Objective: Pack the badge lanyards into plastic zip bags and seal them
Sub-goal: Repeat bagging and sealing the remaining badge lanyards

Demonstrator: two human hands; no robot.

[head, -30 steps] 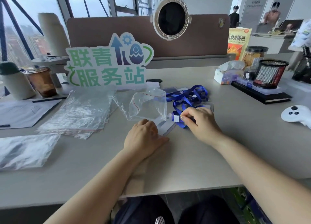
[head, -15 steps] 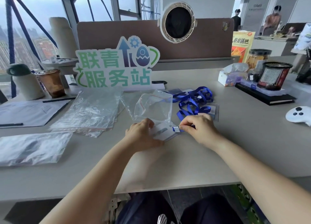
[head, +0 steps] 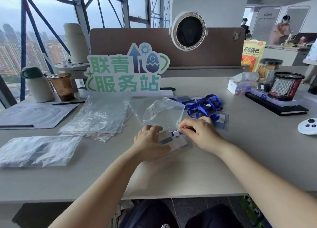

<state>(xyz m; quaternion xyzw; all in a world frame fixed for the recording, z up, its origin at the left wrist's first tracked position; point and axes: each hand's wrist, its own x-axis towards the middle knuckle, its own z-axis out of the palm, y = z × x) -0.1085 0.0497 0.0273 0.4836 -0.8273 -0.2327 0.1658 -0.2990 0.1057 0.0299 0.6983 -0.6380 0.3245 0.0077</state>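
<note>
Badge (head: 175, 141): held on desk (head: 240, 150) by left hand (head: 149, 142), fingers curled over it. Clip (head: 175, 133) of lanyard (head: 202, 106): pinched by right hand (head: 199, 131). Bag (head: 164, 114): set just behind both hands.

A cut-out sign (head: 127, 73) with green characters stands at the back of the grey counter (head: 240, 152), before a brown partition (head: 137, 44) carrying a round white fan (head: 188, 31). To the left stand a white flask (head: 36, 86) and a cup of brown drink (head: 62, 87), just beside each other, near sheets of paper (head: 34, 114) and a black pen (head: 66, 103). To the right are a tissue box (head: 239, 88), a black mesh pot (head: 285, 88) on a black notebook (head: 281, 108), and a white controller (head: 308, 127).
</note>
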